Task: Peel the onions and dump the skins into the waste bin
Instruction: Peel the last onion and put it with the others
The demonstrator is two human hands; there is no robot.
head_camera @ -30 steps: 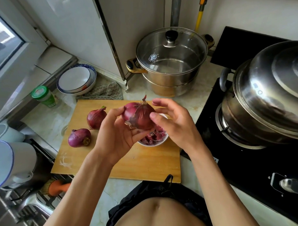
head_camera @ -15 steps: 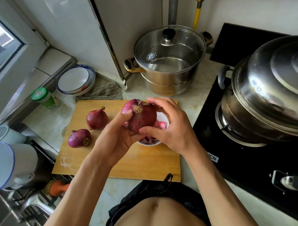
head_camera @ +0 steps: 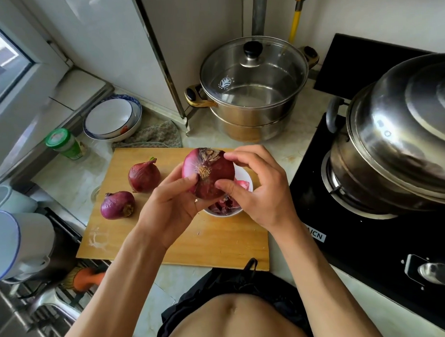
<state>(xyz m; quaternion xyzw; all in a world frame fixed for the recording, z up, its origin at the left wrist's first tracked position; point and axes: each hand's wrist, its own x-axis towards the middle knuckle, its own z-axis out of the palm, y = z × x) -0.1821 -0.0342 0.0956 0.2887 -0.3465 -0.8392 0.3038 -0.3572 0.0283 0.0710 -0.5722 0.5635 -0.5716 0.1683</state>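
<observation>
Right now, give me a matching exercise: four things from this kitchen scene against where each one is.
Things:
1. big onion
2. white bowl
3. glass-lidded pot
4. domed steel pot

Places:
A. on the stove burner
B. held in both hands
C. on the counter behind the cutting board
D. on the cutting board, holding skins

Pairs: 1-B, 2-D, 3-C, 4-A

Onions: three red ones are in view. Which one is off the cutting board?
The large onion gripped between the left hand and right hand, above the white bowl. The other two onions lie untouched on the cutting board.
</observation>
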